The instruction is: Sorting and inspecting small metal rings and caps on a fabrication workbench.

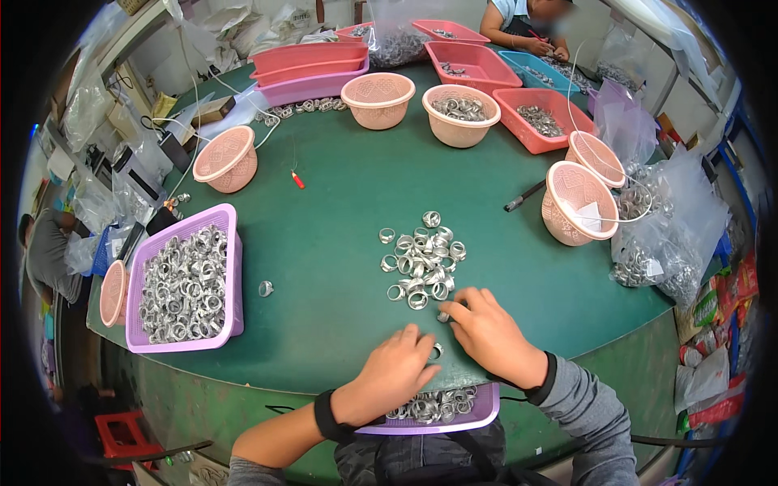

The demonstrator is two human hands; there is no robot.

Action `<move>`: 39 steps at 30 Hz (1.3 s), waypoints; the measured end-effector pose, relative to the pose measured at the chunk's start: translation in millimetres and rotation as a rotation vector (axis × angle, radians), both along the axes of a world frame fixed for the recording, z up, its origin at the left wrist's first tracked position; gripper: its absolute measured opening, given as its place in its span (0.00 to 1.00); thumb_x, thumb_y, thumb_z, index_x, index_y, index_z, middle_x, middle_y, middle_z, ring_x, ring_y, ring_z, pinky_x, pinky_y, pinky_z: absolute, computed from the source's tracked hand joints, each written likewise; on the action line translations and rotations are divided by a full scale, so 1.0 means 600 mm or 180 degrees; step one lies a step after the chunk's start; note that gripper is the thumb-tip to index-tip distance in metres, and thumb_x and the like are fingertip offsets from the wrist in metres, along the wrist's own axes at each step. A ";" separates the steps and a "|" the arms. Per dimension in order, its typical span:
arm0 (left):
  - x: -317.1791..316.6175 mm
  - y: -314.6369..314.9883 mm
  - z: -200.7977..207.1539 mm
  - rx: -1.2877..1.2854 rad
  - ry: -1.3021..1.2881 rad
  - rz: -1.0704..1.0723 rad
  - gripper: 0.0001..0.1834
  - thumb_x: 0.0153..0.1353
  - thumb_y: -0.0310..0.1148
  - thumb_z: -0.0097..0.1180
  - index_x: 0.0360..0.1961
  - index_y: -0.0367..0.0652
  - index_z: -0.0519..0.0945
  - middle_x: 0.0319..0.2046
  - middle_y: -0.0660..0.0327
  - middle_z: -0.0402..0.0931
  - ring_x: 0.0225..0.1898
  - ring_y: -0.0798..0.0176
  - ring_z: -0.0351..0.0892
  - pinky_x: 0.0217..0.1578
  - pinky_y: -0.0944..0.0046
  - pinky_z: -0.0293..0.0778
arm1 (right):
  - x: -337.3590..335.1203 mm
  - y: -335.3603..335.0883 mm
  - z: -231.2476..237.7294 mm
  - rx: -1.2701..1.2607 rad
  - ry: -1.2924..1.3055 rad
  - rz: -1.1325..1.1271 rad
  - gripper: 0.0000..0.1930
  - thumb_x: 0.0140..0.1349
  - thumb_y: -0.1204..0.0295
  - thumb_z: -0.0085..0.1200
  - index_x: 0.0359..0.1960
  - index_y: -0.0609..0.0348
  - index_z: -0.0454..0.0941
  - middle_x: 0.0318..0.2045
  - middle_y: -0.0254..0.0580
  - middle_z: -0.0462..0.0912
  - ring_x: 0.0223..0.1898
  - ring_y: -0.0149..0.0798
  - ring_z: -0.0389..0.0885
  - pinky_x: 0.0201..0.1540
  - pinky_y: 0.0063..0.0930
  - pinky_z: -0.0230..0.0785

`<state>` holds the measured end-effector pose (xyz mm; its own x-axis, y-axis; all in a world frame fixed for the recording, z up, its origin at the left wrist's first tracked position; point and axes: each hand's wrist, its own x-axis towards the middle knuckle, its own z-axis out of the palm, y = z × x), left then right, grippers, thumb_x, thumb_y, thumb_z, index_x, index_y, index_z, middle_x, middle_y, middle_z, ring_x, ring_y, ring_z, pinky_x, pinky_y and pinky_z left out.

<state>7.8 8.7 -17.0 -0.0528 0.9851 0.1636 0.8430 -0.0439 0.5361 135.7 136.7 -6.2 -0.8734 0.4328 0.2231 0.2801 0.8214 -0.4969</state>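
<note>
Silver-coloured metal rings lie in a loose pile on the green table, in front of my hands. My right hand is at the pile's near edge, its fingers bent and closed on a ring, partly covered by the fingertips. My left hand hovers low by the table's near edge, thumb and fingers apart. Another ring is right by its fingertips. Below the edge, over my lap, a purple basket holds many rings; my left hand and wrist hide part of it.
A larger purple basket full of rings stands at left, with a single ring beside it. Pink baskets and red trays line the far side. A red-handled tool lies mid-table. Bags of rings crowd the right; a co-worker sits far right.
</note>
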 end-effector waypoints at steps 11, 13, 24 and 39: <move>-0.025 -0.011 0.040 -0.0284 -0.0234 -0.0229 0.16 0.47 0.34 0.57 0.34 0.35 0.71 0.28 0.51 0.68 0.31 0.49 0.71 0.32 0.56 0.70 | 0.058 -0.002 0.044 -0.1426 -0.0566 0.0102 0.12 0.50 0.72 0.52 0.37 0.61 0.70 0.29 0.48 0.74 0.34 0.48 0.73 0.37 0.36 0.66; -0.036 0.028 0.028 -0.0024 0.0087 0.0362 0.18 0.47 0.35 0.58 0.36 0.35 0.71 0.27 0.51 0.68 0.30 0.48 0.71 0.31 0.57 0.69 | 0.044 0.024 0.021 -0.0563 -0.0392 -0.0230 0.17 0.48 0.71 0.55 0.40 0.62 0.70 0.35 0.48 0.72 0.36 0.46 0.70 0.41 0.34 0.64; -0.046 0.028 0.021 -0.0055 0.0106 0.0270 0.12 0.44 0.30 0.57 0.30 0.36 0.72 0.21 0.57 0.72 0.24 0.55 0.74 0.26 0.60 0.70 | 0.026 -0.006 0.005 -0.0452 -0.0633 0.0088 0.14 0.47 0.74 0.52 0.38 0.64 0.70 0.33 0.49 0.68 0.35 0.48 0.71 0.39 0.34 0.65; -0.039 0.024 0.017 -0.0176 0.0254 0.0232 0.12 0.51 0.35 0.53 0.33 0.38 0.72 0.25 0.54 0.73 0.26 0.51 0.74 0.24 0.58 0.70 | -0.039 0.007 0.008 -0.0255 -0.0851 -0.0274 0.11 0.51 0.72 0.50 0.37 0.60 0.69 0.31 0.51 0.73 0.30 0.53 0.74 0.32 0.41 0.66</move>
